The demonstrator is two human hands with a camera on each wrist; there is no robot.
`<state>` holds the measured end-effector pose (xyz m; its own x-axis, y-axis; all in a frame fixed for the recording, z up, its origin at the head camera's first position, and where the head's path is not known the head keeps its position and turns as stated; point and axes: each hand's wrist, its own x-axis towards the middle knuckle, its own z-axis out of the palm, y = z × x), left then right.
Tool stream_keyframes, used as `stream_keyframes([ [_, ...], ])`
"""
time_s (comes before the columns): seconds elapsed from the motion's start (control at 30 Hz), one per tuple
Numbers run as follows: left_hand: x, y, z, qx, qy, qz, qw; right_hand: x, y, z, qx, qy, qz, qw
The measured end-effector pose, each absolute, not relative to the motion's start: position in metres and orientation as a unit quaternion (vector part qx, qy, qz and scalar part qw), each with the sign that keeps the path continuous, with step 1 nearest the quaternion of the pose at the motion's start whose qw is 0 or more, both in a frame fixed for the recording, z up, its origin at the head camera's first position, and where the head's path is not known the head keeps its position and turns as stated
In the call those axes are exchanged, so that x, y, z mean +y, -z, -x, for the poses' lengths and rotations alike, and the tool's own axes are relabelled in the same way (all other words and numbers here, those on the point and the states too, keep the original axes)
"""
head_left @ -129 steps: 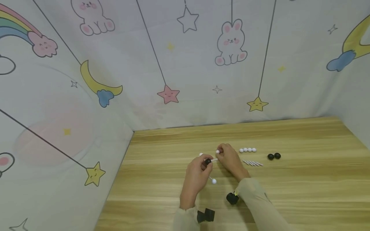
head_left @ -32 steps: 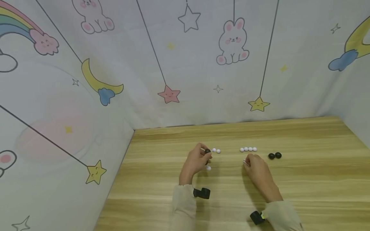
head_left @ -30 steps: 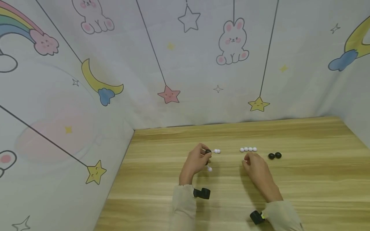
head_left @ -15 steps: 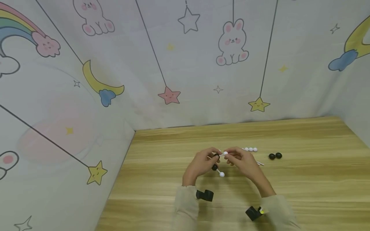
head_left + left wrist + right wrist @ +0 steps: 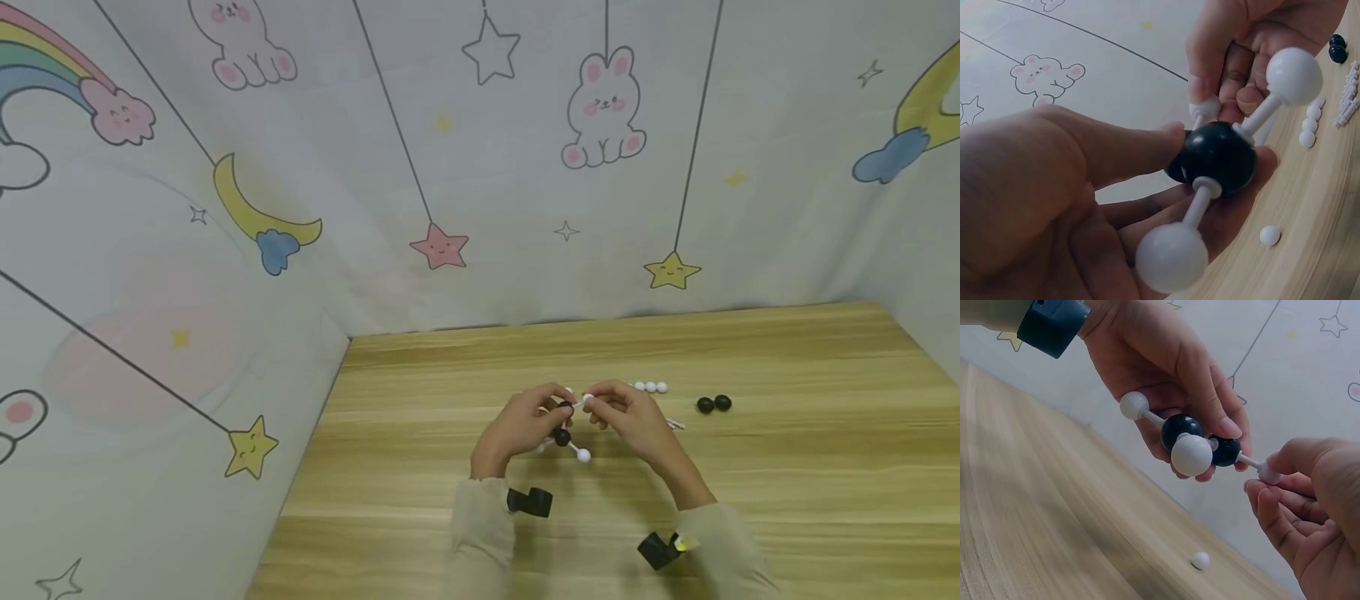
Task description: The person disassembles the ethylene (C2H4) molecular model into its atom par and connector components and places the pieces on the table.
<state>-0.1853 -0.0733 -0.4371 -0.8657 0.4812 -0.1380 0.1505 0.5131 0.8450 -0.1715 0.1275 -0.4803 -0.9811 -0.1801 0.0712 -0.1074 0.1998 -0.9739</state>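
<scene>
My left hand (image 5: 521, 425) grips a ball-and-stick molecular model (image 5: 1219, 156) by one of its two joined black balls. From the nearer black ball (image 5: 1182, 431), white sticks carry two white balls, one large in the left wrist view (image 5: 1172, 256) and another above it (image 5: 1294, 76). My right hand (image 5: 633, 421) pinches a white ball (image 5: 1269, 474) between thumb and fingers. A white stick (image 5: 1248, 460) runs from that ball to the black ball in my left hand. The joint between the two black balls is mostly hidden.
Behind my hands lies a loose white ball (image 5: 1200, 560). A row of white balls (image 5: 651, 387), several white sticks (image 5: 1349, 97) and two black balls (image 5: 705, 405) lie to the right on the wooden table (image 5: 825, 467). A patterned cloth wall (image 5: 510, 275) rises behind the table.
My right hand has gone from the white sticks leftward to the model and now pinches a white ball at it. My left hand has moved slightly right, turning the model so its lower black ball shows.
</scene>
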Motion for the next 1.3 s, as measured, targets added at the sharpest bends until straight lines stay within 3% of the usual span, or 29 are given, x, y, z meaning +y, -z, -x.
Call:
stream_keyframes([
  [1.3,-0.081,0.433,0.187,0.859,-0.444,-0.161,0.199,0.11,0.492,0.175,0.747,0.659,0.087,0.001],
])
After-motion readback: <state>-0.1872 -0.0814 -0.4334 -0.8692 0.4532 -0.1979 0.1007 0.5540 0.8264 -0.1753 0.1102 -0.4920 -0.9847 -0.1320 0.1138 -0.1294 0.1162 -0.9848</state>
